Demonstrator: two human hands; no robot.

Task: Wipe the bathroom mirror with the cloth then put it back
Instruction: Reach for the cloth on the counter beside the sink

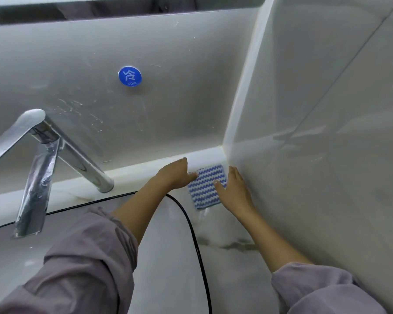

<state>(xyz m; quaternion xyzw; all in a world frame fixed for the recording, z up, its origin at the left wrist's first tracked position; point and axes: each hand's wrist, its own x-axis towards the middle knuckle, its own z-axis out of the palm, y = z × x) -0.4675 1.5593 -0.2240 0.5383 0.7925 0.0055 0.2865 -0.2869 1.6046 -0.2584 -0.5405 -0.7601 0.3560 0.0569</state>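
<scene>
Blue-and-white zigzag folded cloth [208, 185], centre-right, on marble worktop [225, 234] | likely soft, light, limp; pinch an edge | left hand [176, 174], right hand [233, 189]: fingers [234, 174] straight, touching its sides

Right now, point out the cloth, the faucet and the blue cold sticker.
cloth [206, 188]: head view, middle of its zigzag-striped face.
faucet [77, 155]: head view, on the slanted chrome column.
blue cold sticker [130, 76]: head view, centre of the round disc.

both arms reach forward. left grip [177, 175] flat, fingers straight, touching the left edge of the cloth [208, 185]; right grip [234, 191] flat too, on its right edge.
</scene>
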